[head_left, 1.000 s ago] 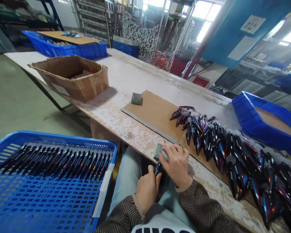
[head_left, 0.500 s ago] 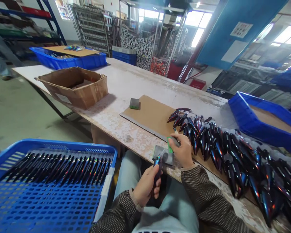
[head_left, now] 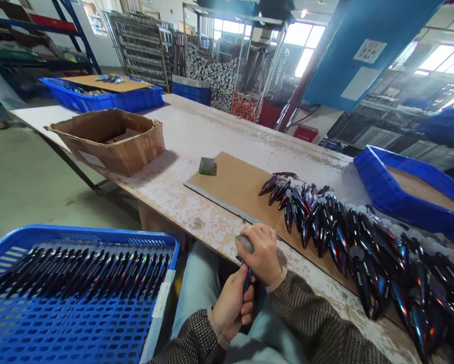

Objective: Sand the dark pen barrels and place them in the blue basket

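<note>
My left hand (head_left: 234, 301) is closed around a glossy dark tapered piece (head_left: 246, 280), held upright over my lap at the table's edge; the fingers hide most of it. My right hand (head_left: 262, 253) grips a grey block with green edges (head_left: 245, 244), which looks like a sanding sponge. It is against the upper end of the tapered piece, just above my left thumb. A similar grey-and-green block (head_left: 207, 166) lies on the cardboard sheet (head_left: 234, 182). Many similar glossy pieces (head_left: 335, 222) with whitish ends are heaped on the right of the sheet.
At lower left, a blue perforated basket (head_left: 98, 323) holds a row of dark pieces (head_left: 94, 273). An open cardboard box (head_left: 128, 151) and a blue bin (head_left: 101, 99) stand on the table's left part. Another blue tray (head_left: 419, 187) is at right.
My right hand has moved left and down, bringing its block against the tapered piece in my left hand. The flat grey pad seen on the table edge before no longer shows.
</note>
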Motion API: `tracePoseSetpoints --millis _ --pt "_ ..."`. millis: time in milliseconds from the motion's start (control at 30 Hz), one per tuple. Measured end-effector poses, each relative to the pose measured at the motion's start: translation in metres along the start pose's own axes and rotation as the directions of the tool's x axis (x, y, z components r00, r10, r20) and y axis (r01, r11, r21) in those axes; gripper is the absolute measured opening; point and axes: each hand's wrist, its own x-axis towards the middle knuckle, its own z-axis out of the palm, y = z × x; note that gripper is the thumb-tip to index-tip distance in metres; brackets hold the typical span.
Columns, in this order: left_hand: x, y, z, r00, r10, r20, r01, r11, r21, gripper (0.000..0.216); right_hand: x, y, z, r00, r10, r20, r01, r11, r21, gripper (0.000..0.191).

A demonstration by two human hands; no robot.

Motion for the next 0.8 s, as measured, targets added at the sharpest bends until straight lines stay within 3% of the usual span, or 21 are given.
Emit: tracePoseSetpoints --millis 67,200,367,500,633,800 --pt "0.000 0.001 0.000 1.000 0.006 -0.010 -0.006 1.000 0.000 0.066 0.001 -0.001 0.001 0.999 -0.031 0.042 0.031 0.999 0.010 0.011" --pt "-0.001 0.001 0.000 1.000 -0.019 -0.018 0.018 1.000 -0.013 0.070 0.005 0.001 0.002 0.999 0.052 -0.014 -0.053 0.997 -0.047 0.010" --pt "-0.002 0.000 0.000 1.000 0.003 -0.024 -0.003 1.000 -0.012 0.070 0.002 0.005 0.001 0.998 -0.040 0.058 0.040 0.999 0.011 0.011" --pt "-0.002 0.000 0.000 1.000 -0.021 -0.021 0.021 1.000 -0.023 0.066 0.000 0.008 -0.001 0.998 0.054 -0.021 -0.055 0.998 -0.038 0.009" --pt "-0.002 -0.001 -0.002 0.998 -0.043 -0.054 0.041 0.999 -0.026 0.060 -0.005 0.003 -0.002 0.997 -0.051 0.064 0.052 0.999 -0.012 0.012" --pt "-0.004 0.004 -0.005 0.997 0.058 -0.045 -0.055 0.997 0.054 0.058 0.005 0.016 -0.004 1.000 0.005 0.012 -0.003 0.991 -0.130 0.011"
